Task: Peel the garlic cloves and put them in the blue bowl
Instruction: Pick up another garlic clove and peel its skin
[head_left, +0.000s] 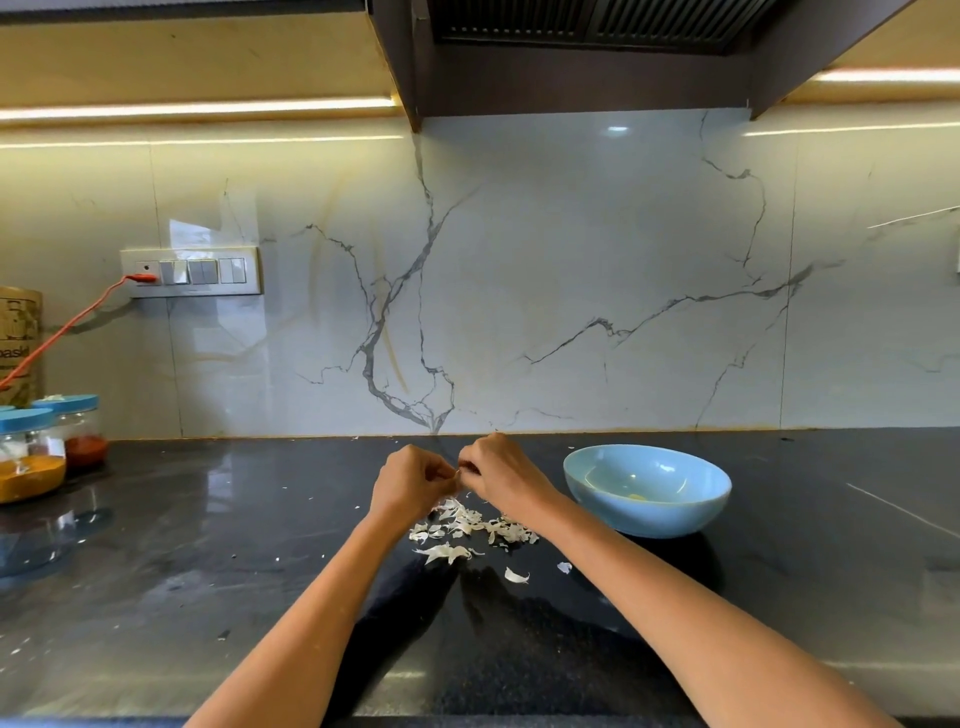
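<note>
Dark countertop (208, 571), left hand (410, 480) and right hand (501, 475) pinching a garlic clove (458, 474) (mostly hidden), blue bowl (647, 491) near right.

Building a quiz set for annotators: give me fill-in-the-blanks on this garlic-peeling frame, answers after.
1. The blue bowl stands to the ____ of both hands.
2. The loose garlic skins lie on the ____ countertop.
3. The left hand and right hand meet above the ____.

Answers: right; black; garlic skins
</note>
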